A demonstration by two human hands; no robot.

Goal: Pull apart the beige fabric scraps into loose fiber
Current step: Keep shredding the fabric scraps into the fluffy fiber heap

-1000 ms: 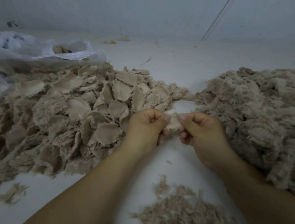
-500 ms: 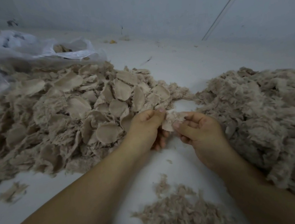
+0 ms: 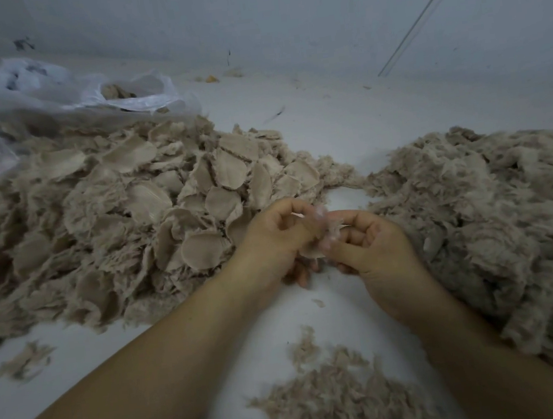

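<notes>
Ideally, left hand (image 3: 273, 240) and right hand (image 3: 374, 246) are pinching the small beige fabric scrap (image 3: 320, 238) mid-frame, teasing gently outward.

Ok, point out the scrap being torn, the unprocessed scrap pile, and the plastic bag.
torn scrap (image 3: 321, 235), head view, frayed middle.
scrap pile (image 3: 136, 204), head view, a flat piece.
plastic bag (image 3: 138, 101), head view, mouth rim.

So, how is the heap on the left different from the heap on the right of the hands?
The left heap holds flat, rounded fabric scraps with smooth faces and frayed edges; the right heap is shaggy loose fiber with no clear pieces. The left heap lies partly under a clear plastic bag; the right heap lies uncovered. Both are beige and rest on the same white surface.
</notes>
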